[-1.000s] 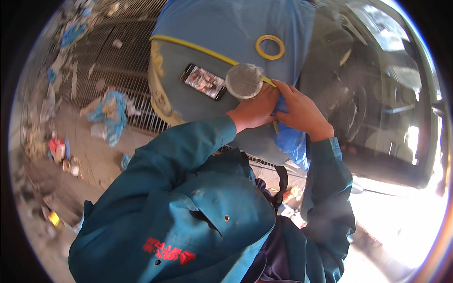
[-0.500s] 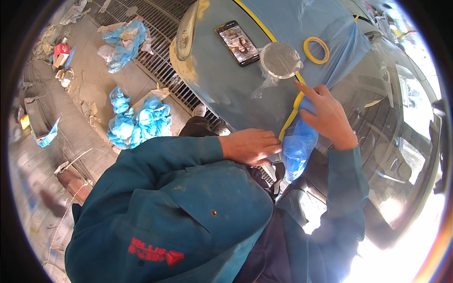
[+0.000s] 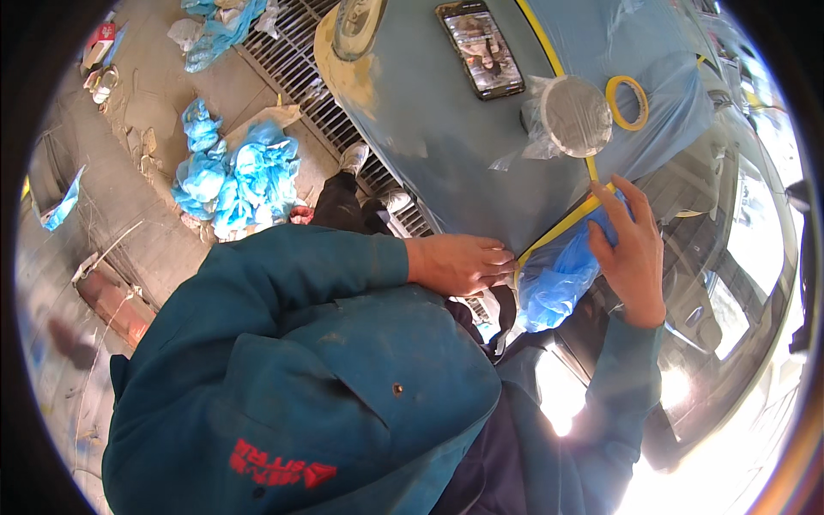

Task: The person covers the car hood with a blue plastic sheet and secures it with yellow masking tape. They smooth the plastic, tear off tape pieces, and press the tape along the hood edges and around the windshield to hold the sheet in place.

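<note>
At frame center, our left hand (image 3: 459, 264) meets the yellow tape strip (image 3: 557, 231); we cannot confirm a grip. Right of center, our right hand (image 3: 632, 256) touches it, fingers spread.

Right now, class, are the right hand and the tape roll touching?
Apart; the head view shows blue film between the right hand and the tape roll.

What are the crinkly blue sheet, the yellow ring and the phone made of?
The blue sheet looks like thin, shiny plastic: it's wrinkled and partly see-through.
The yellow ring looks like rolled tape, maybe paper or plastic; its smooth band doesn't show which.
The phone probably has a glossy glass front, since it's flat and shows a bright picture.
</note>
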